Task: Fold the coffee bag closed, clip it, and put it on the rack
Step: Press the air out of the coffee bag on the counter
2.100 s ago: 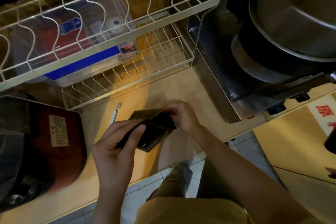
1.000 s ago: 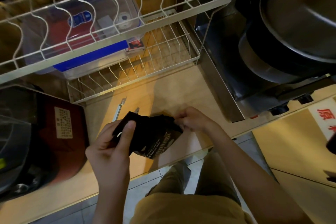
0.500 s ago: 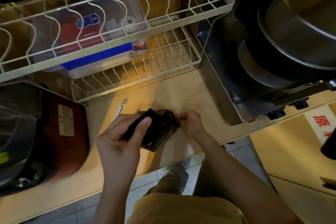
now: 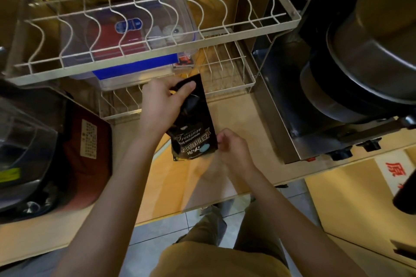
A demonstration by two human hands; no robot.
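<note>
Head view: coffee bag (image 4: 194, 126) between left-hand fingers (image 4: 182, 91); right hand (image 4: 231, 144) at corner

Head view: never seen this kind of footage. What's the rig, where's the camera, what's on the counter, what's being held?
There is no robot here: a person works with bare hands, and one wide-angle camera on their head looks down. The left hand grips the top of a black coffee bag; the right hand is at its lower edge, and whether it grips is unclear. Behind stands a two-tier wire rack, with a clear plastic box on its lower tier. The wooden counter also carries a dark red appliance at left and a steel cooker at right.
</note>
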